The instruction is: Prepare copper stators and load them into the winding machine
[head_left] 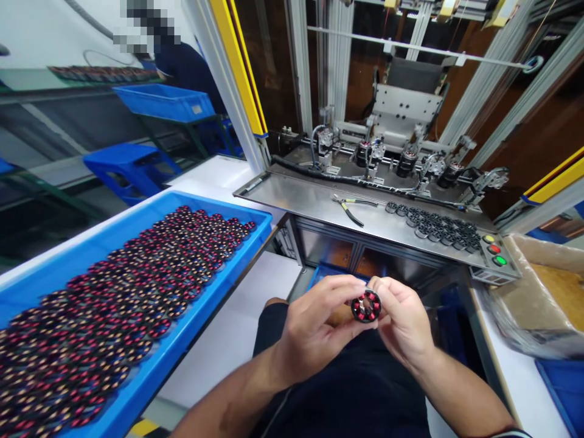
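Observation:
A small round motor stator (366, 306), black-rimmed with red windings inside, is held up over my lap. My left hand (314, 316) grips it from the left, thumb below and fingers above. From the other side my right hand (404, 316) pinches its upper right edge. To the left, a blue tray (255, 243) holds many similar round parts with red and copper-coloured windings (137, 286), packed in rows. On the metal ledge (292, 194) ahead lie several black ring-shaped parts (438, 226).
Yellow-and-black-handled pliers (351, 210) lie on the ledge. Behind stands a machine with clamps (406, 161) holding black parts. Yellow, red and green buttons (494, 249) are at right, beside a plastic-lined cardboard box (542, 292). Another person (189, 70) is at far left near a blue bin (164, 103).

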Demonstrator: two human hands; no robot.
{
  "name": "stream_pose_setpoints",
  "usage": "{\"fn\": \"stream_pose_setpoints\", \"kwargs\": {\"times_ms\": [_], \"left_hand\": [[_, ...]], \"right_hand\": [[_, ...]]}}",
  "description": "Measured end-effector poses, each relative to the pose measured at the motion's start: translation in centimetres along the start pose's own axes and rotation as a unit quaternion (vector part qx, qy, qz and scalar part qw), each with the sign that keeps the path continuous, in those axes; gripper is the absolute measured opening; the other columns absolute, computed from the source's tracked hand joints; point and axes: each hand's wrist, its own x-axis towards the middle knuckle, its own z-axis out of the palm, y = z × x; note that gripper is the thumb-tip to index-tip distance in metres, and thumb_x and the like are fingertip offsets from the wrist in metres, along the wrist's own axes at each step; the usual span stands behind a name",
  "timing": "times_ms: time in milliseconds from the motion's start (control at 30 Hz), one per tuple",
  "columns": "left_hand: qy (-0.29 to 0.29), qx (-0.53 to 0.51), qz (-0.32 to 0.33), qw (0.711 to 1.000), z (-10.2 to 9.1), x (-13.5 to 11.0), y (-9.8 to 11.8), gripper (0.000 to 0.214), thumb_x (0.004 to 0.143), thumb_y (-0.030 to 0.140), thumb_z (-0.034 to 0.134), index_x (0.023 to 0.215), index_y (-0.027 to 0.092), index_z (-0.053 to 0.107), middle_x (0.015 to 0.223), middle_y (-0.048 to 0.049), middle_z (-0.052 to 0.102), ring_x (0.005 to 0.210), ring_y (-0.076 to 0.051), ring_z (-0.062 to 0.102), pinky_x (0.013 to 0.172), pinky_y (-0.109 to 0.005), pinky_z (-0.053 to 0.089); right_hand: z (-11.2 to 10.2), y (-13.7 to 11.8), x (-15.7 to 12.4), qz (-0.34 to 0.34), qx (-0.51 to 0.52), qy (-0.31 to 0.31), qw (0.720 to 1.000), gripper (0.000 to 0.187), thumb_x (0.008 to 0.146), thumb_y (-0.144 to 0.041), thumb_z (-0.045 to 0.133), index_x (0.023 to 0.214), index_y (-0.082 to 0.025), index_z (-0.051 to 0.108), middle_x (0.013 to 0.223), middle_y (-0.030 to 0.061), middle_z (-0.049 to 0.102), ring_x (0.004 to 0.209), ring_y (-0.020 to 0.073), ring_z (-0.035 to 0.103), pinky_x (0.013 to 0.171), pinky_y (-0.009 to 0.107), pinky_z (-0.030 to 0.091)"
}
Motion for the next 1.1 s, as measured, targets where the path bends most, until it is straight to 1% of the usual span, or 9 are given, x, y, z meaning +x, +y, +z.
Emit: {"fn": "stream_pose_setpoints", "kwargs": {"times_ms": [233,367,433,533,600,700,800,1000,1100], "left_hand": [[-0.020,-0.036,-0.023,0.999,-0.2,-0.7,-0.2,0.048,0.077,0.001,0.075,0.121,0.016,0.064,0.118,-0.0112,0.069,0.110,-0.018,0.068,0.098,-0.028,0.055],[-0.027,-0.146,-0.136,0.979,-0.2,-1.2,0.0,0.050,0.078,-0.004,0.069,0.118,0.025,0.065,0.122,-0.0066,0.064,0.113,-0.017,0.066,0.094,-0.024,0.056],[-0.034,-0.258,-0.212,0.942,-0.2,-1.1,0.1,0.047,0.079,-0.003,0.070,0.113,0.030,0.068,0.126,-0.0037,0.061,0.109,-0.014,0.068,0.090,-0.022,0.057],[-0.030,-0.417,-0.276,0.866,0.0,-0.8,0.1,0.037,0.077,0.007,0.078,0.106,0.029,0.071,0.129,-0.0015,0.060,0.112,-0.015,0.068,0.097,-0.025,0.055],[-0.009,-0.484,-0.325,0.813,0.2,-0.5,-0.1,0.036,0.076,0.024,0.084,0.109,0.027,0.071,0.123,-0.0031,0.065,0.111,-0.016,0.068,0.097,-0.025,0.055],[-0.071,-0.540,-0.436,0.716,0.6,-0.1,-0.3,0.045,0.081,0.053,0.075,0.106,0.016,0.069,0.093,-0.0084,0.075,0.083,-0.016,0.075,0.073,-0.021,0.059],[-0.148,-0.556,-0.497,0.649,0.9,0.0,-0.4,0.048,0.080,0.057,0.073,0.095,0.012,0.068,0.079,-0.0103,0.076,0.065,-0.018,0.075,0.053,-0.019,0.056],[-0.071,-0.530,-0.476,0.698,1.0,0.1,-0.1,0.040,0.073,0.038,0.086,0.100,0.014,0.066,0.080,-0.0051,0.079,0.070,-0.017,0.077,0.056,-0.018,0.058],[-0.054,-0.521,-0.465,0.714,0.9,0.0,-0.1,0.039,0.073,0.035,0.086,0.099,0.014,0.065,0.080,-0.0060,0.079,0.071,-0.017,0.077,0.059,-0.019,0.059]], "right_hand": [[-0.1,0.1,0.0,-0.041,-0.050,-0.015,0.998,0.036,0.086,-0.042,0.073,0.064,-0.017,0.061,0.057,-0.0026,0.055,0.046,0.0083,0.048,0.044,0.020,0.041],[-0.3,-0.3,0.2,-0.149,-0.140,-0.024,0.979,0.028,0.093,-0.032,0.066,0.069,-0.017,0.062,0.063,-0.0031,0.055,0.045,0.0067,0.050,0.044,0.019,0.042],[-0.4,-1.1,0.3,-0.236,-0.225,-0.029,0.945,0.024,0.094,-0.025,0.063,0.072,-0.017,0.064,0.067,-0.0016,0.056,0.049,0.0080,0.053,0.045,0.020,0.044],[-0.6,-2.6,0.5,-0.375,-0.356,-0.063,0.853,0.018,0.094,-0.017,0.060,0.078,-0.017,0.066,0.069,0.0023,0.061,0.060,0.0131,0.059,0.054,0.025,0.051],[-0.8,-3.5,0.6,-0.435,-0.406,-0.100,0.797,0.013,0.094,-0.015,0.059,0.084,-0.017,0.066,0.070,0.0042,0.064,0.065,0.0152,0.062,0.058,0.027,0.054],[-1.2,-4.3,0.7,-0.467,-0.441,-0.134,0.754,0.011,0.096,-0.014,0.057,0.090,-0.016,0.065,0.071,0.0052,0.065,0.065,0.0151,0.063,0.058,0.027,0.055],[-1.6,-4.8,0.8,-0.478,-0.460,-0.162,0.731,0.009,0.096,-0.012,0.055,0.093,-0.015,0.064,0.073,0.0063,0.066,0.066,0.0154,0.064,0.058,0.026,0.056],[-2.9,-5.7,0.9,-0.495,-0.459,-0.219,0.704,0.020,0.084,-0.007,0.064,0.103,-0.014,0.064,0.081,0.0083,0.066,0.075,0.0187,0.063,0.066,0.034,0.057],[-3.9,-6.0,1.0,-0.465,-0.452,-0.198,0.735,0.050,0.081,-0.018,0.075,0.127,-0.018,0.056,0.108,0.0138,0.065,0.099,0.0257,0.063,0.081,0.043,0.057]]}}
